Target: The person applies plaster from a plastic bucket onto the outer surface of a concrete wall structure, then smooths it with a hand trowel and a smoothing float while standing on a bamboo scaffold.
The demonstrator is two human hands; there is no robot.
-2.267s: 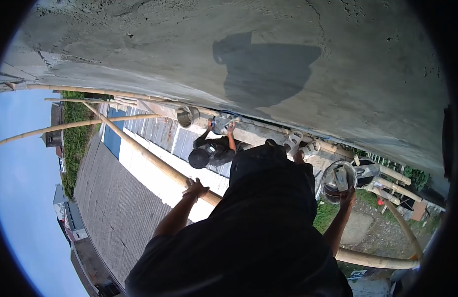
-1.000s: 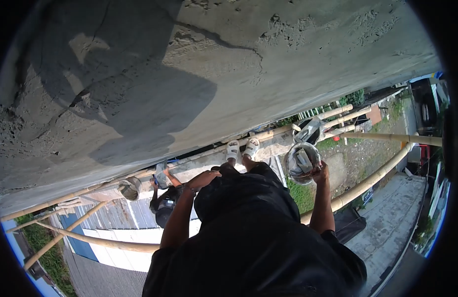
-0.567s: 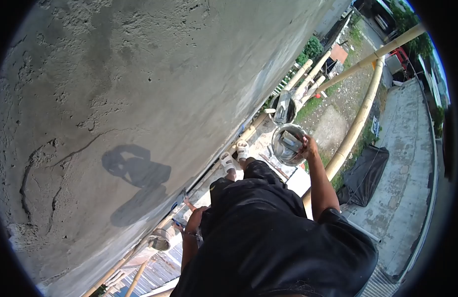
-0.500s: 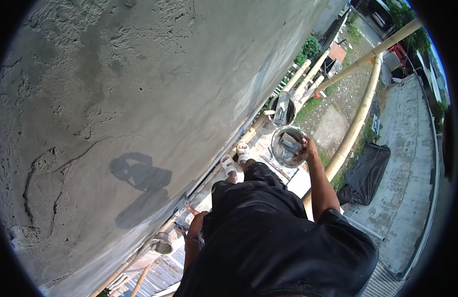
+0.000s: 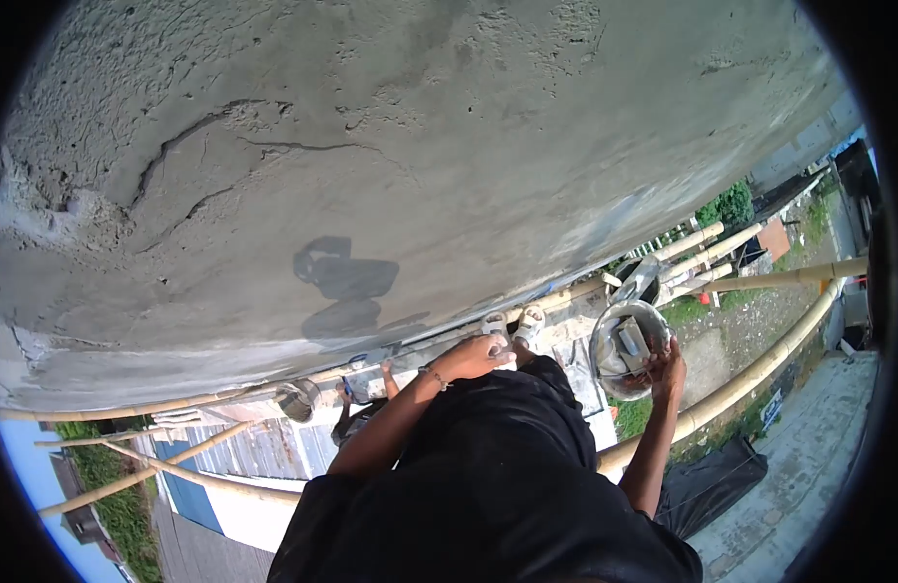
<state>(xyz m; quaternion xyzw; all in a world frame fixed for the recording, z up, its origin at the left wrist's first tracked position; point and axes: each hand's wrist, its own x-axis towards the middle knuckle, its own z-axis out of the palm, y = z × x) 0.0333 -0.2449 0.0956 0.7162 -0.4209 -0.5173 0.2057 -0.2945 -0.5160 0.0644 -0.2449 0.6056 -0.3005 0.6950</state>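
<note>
My right hand [image 5: 667, 369] grips the rim of a round bucket [image 5: 604, 335] on its right side. A grey, flat, block-like tool and some wet grey matter lie inside the bucket. My left hand [image 5: 475, 358], with a bracelet at the wrist, is in front of my body, above my sandalled feet [image 5: 528, 325]. Its fingers are curled in; whether anything is in them I cannot make out. Along the far side rises a grey plastered wall [image 5: 526, 185], partly rough and cracked, with my shadow on it.
A second bucket [image 5: 643, 282] with a tool stands beyond the first. Bamboo poles [image 5: 730, 379] line the platform's right edge, over ground below. Another person's hand [image 5: 389, 369] shows near the wall's foot, near another bucket [image 5: 298, 400]. Metal roofing [image 5: 254, 452] lies lower left.
My view has turned to the left. My left hand has come up from beside my body to in front of it. My right hand still holds the bucket.
</note>
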